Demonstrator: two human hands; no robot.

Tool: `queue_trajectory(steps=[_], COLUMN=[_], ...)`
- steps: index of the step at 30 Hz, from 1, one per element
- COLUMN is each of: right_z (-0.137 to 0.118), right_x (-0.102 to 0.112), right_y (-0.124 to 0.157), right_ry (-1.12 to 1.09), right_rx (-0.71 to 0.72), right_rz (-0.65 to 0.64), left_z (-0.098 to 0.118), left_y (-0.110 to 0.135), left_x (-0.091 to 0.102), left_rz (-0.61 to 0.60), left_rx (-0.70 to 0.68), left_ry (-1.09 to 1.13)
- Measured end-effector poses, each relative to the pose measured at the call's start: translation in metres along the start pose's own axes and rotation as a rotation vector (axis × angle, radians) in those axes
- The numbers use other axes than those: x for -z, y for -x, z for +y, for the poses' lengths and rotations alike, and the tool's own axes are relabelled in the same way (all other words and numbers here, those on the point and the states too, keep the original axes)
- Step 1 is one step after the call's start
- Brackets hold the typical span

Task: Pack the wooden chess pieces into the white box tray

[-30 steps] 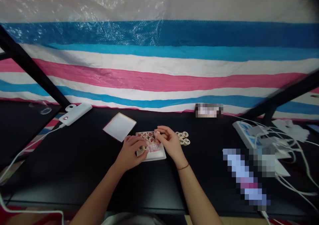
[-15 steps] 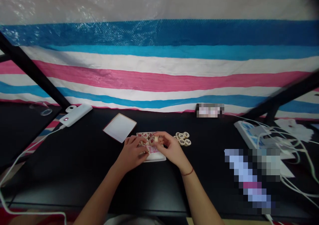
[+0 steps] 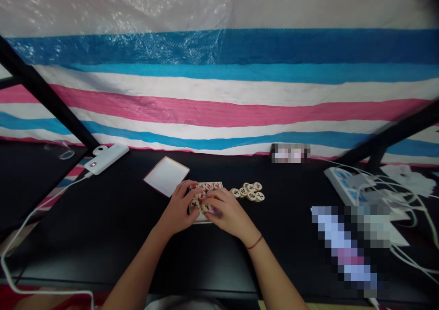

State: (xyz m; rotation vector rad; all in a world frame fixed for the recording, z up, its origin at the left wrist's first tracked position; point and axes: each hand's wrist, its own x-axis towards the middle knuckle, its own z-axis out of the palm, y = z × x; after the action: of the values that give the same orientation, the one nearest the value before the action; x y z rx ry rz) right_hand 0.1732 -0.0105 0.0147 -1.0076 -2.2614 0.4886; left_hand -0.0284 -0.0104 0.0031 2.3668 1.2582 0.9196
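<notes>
A small white box [image 3: 207, 186] sits on the black table, filled with round wooden chess pieces marked in red and black. My left hand [image 3: 180, 208] curls around the box's left side, fingers bent on the pieces. From the right, my right hand [image 3: 224, 211] lies over the box with its fingertips pressed down on the pieces. What sits under those fingers is hidden. A loose cluster of several chess pieces [image 3: 247, 191] lies just right of the box.
The box lid [image 3: 166, 175] lies upside down at the back left. A white power bank [image 3: 107, 158] with a cable is further left. A power strip [image 3: 346, 185] with tangled white cables fills the right side. A striped tarp [image 3: 219, 86] hangs behind.
My right hand came down from holding a piece above the box and now lies on the pieces in it. More loose pieces show at the right of the box.
</notes>
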Motion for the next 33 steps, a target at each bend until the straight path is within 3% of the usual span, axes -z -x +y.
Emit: queue_trajectory(steps=[12, 20, 24, 27, 30, 33], right_z=[-0.001, -0.004, 0.016, 0.049, 0.08, 0.097], right_x=[-0.002, -0.004, 0.019, 0.049, 0.078, 0.094], right_y=[-0.003, -0.003, 0.003, 0.012, 0.022, 0.024], right_ry=[0.171, 0.104, 0.014, 0.134, 0.252, 0.291], right_rx=[-0.053, -0.053, -0.14, -0.32, -0.498, -0.553], right_rz=[-0.07, 0.004, 0.2, 0.281, 0.101, -0.083], left_z=[-0.01, -0.013, -0.014, -0.014, -0.014, -0.014], left_y=[-0.001, 0.0, 0.001, 0.001, 0.0, 0.0], left_x=[-0.015, -0.02, -0.021, -0.02, -0.02, -0.021], left_rz=[-0.063, -0.051, -0.039, -0.05, -0.053, -0.036], left_rx=[0.026, 0.012, -0.02, -0.012, 0.001, 0.011], left_ry=[0.037, 0.037, 0.025, 0.019, 0.022, 0.026])
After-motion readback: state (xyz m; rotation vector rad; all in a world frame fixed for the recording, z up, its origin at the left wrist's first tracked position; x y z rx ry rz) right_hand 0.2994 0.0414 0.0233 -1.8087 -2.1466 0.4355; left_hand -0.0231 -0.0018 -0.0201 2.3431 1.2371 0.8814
